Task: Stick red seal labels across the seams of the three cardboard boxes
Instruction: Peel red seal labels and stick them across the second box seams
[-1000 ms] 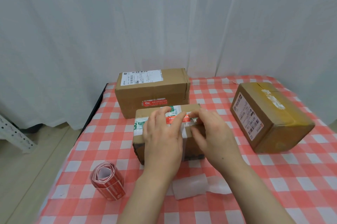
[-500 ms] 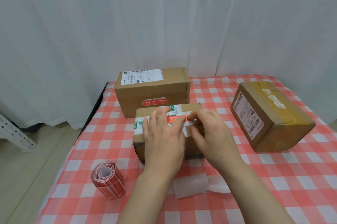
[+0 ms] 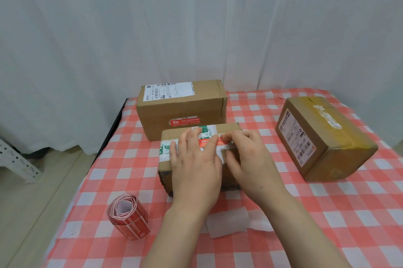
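Red label (image 3: 206, 143) (flat) lies atop near box (image 3: 226, 129).

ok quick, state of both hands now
left hand: open, pressing the red label onto the box.
right hand: on the label's end; pressing or pinching, cannot tell.

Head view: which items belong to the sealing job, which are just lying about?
Job: near box, red seal label on it, back box, right box, label roll.
Lying about: white paper strip, metal rack, curtain.
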